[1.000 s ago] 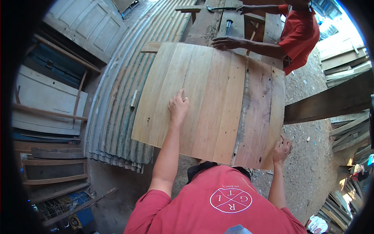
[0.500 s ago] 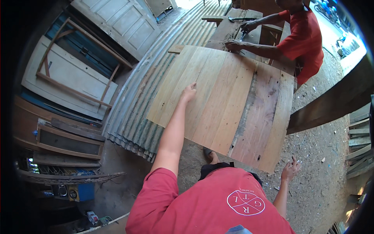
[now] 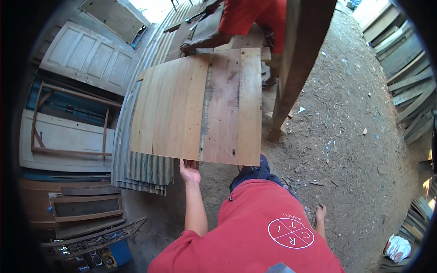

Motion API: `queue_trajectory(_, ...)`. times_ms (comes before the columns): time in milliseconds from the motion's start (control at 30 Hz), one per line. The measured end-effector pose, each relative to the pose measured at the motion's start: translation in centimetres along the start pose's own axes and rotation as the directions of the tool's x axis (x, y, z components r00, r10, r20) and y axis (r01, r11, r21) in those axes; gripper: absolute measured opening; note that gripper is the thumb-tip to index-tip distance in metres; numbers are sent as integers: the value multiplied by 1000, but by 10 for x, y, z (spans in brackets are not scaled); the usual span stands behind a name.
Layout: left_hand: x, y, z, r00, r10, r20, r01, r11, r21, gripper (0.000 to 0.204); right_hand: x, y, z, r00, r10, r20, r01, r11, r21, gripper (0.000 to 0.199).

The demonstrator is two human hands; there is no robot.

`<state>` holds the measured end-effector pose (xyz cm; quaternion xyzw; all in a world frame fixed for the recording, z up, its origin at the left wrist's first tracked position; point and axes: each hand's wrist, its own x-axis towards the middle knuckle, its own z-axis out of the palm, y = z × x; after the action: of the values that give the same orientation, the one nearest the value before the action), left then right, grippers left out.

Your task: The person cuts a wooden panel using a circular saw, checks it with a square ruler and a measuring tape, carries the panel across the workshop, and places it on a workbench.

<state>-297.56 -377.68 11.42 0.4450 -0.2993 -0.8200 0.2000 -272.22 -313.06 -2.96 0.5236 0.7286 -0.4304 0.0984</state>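
Observation:
A large panel of joined wooden planks [image 3: 200, 109] lies flat at about waist height in front of me. My left hand [image 3: 189, 172] grips its near edge, fingers tucked under the board. At my side, my right hand [image 3: 321, 213] hangs free with loose fingers and holds nothing. At the panel's far end another person in a red shirt [image 3: 255, 16] has a hand [image 3: 187, 46] on the board's far edge.
Corrugated metal sheets [image 3: 145, 170] lie under and left of the panel. Old white doors and wooden frames [image 3: 68, 136] are stacked on the left. A thick timber post [image 3: 296, 68] rises right of the panel. Dirt ground with wood chips [image 3: 359, 136] spreads right; planks [image 3: 409, 68] are piled at far right.
My left hand has slid from the top of the panel back to its near edge and taken hold there. My right hand has dropped from the panel's corner to my side.

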Motion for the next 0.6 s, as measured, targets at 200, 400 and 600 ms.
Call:
queue_trajectory(200, 4, -32, 15, 993, 40, 107, -45, 998, 38, 32, 13, 12, -48, 981, 147, 130, -154, 987, 47, 39)
queue_trajectory(400, 10, -131, -37, 952, -170, -253, 224, 953, 204, 69, 79, -36, -119, 980, -195, 41, 194, 981, 22, 39)
queue_trajectory(600, -71, -353, 9, 773, -568, -282, -152, -597, 788, 66, 112, -52, -196, 978, -156, -139, 165, 985, 52, 37)
